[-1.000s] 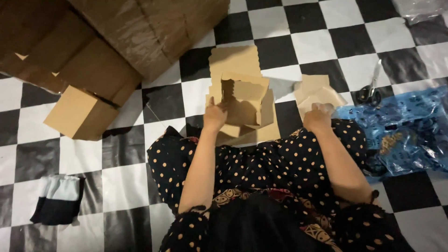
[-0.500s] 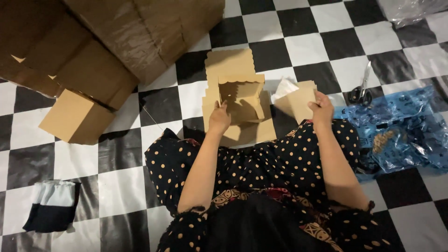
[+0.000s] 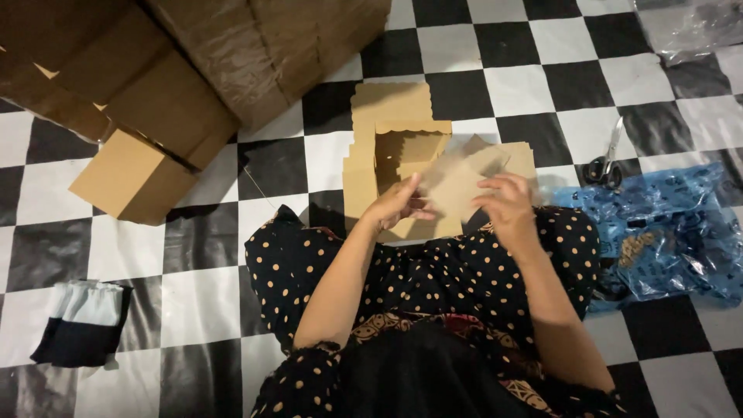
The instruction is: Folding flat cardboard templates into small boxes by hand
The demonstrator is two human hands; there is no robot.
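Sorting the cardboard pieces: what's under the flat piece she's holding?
Under the flat piece lie a stack of flat blanks and a half-folded box. Their near parts are hidden.

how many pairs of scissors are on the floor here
1. The scissors lie on the checkered floor at the right, beyond the blue plastic bag and right of the right hand. More could be hidden under the bag or boxes.

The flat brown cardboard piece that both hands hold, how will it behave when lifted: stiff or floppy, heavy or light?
The cardboard piece is probably light: the left hand and right hand hold it up by fingertips alone. It looks thin, so it may bend somewhat, yet it keeps a flat shape here. Being flat, it should not roll.
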